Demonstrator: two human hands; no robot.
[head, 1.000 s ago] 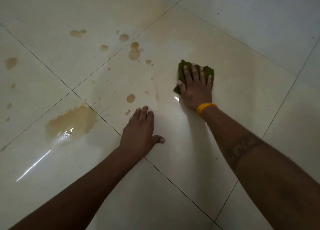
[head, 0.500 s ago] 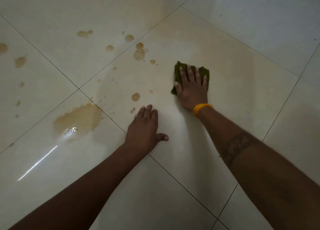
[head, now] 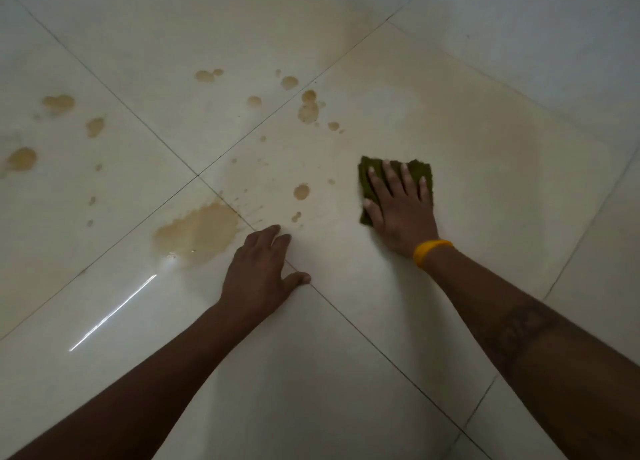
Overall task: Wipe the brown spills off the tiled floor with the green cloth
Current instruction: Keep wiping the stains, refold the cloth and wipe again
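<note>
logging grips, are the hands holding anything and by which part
Right hand presses the green cloth flat from on top, not gripping. Left hand rests bare on the floor.

left forearm (head: pixel 173 366): bare, no sleeve | right forearm (head: pixel 512 324): bare, dark tattoo band (head: pixel 516 328) across mid-forearm, pattern unclear | right wrist: yellow band (head: pixel 429 251), smooth, snug | hands: no rings, no gloves

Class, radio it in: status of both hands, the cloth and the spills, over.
Right hand flat, pressing green cloth to tiled floor. Left hand braced flat on tile. Big brown puddle unwiped. Nothing in the way.
</note>
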